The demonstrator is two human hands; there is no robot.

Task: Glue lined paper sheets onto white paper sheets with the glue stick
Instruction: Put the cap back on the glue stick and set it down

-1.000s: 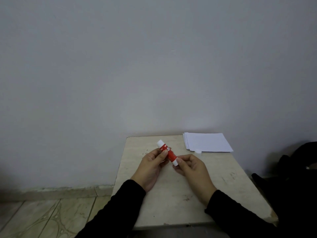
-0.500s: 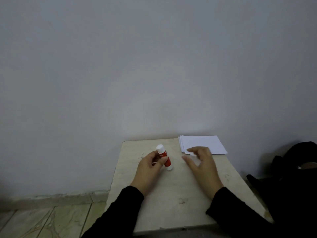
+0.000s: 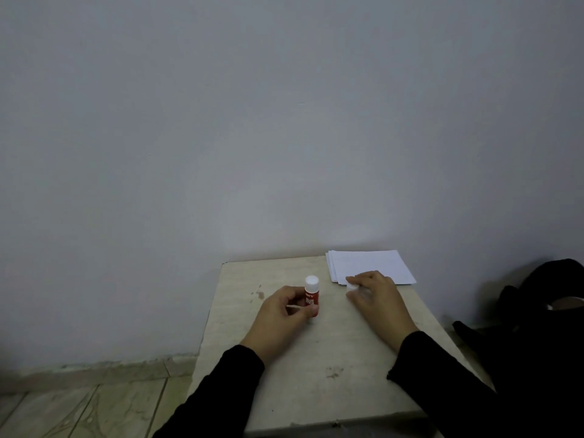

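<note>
A red glue stick (image 3: 311, 298) with a white top stands upright on the small beige table (image 3: 316, 393). My left hand (image 3: 279, 316) grips its red body from the left. A stack of white paper sheets (image 3: 373, 263) lies at the table's far right corner. My right hand (image 3: 377, 300) has its fingertips at the stack's near edge and pinches a small white cap (image 3: 351, 286) there. I cannot tell lined sheets from plain ones in the stack.
A bare grey wall rises directly behind the table. A black bag or garment (image 3: 537, 311) lies to the right of the table. Tiled floor (image 3: 79, 406) shows at the lower left, beyond the table's left edge.
My right hand let go of the glue stick's end and moved right and forward to the white cap by the paper stack. My left hand turned the stick upright and set it on the table.
</note>
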